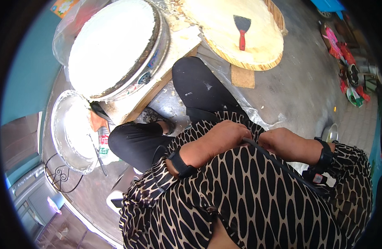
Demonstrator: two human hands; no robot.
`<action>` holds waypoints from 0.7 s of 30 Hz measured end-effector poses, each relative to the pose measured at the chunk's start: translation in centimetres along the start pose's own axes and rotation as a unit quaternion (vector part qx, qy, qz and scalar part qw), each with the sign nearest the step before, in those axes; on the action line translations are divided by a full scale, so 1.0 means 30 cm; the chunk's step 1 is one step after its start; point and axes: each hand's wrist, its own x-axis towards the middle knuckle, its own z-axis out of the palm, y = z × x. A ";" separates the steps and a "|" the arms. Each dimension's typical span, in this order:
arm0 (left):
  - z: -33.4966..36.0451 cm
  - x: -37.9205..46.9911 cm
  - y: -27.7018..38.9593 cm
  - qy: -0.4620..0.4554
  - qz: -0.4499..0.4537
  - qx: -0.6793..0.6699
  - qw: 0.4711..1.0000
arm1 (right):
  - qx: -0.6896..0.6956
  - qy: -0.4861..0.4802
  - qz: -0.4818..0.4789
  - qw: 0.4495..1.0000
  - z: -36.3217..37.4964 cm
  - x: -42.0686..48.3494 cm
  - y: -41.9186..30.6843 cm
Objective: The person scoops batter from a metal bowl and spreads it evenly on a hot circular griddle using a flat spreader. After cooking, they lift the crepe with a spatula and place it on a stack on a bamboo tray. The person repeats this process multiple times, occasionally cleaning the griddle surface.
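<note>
My left hand (223, 137) rests over my lap with its fingers curled down. A dark cable (272, 158) meets its fingertips and runs down to the right across my patterned top. My right hand (279, 141) is bent inward just beside it, apart by a small gap. The undersides of both hands are hidden, so what the fingers hold does not show. Ahead to the left is a large round griddle (113, 49), its top washed out white. A putty knife (242, 32) with a red handle lies on a pale round flatbread sheet (265, 37).
A round slatted board (259, 66) carries the flatbread. A metal basin (58, 140) stands left of my knee, with a long-handled utensil (99, 158) at its rim. The griddle sits on a wooden-edged table (141, 107). Plastic sheeting (250, 109) trails on the floor; shoes and bags (349, 68) lie far right.
</note>
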 end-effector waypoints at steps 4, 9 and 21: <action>-0.032 -0.013 0.005 -0.104 -0.064 -0.065 0.990 | 0.019 -0.116 0.020 0.993 -0.030 0.028 0.042; -0.109 -0.065 0.016 -0.086 -0.101 -0.029 0.991 | 0.118 -0.246 0.049 0.961 -0.074 0.043 0.100; -0.218 -0.467 -0.132 0.295 -0.261 -0.074 0.916 | -0.008 0.062 -0.061 0.996 -0.287 0.669 0.250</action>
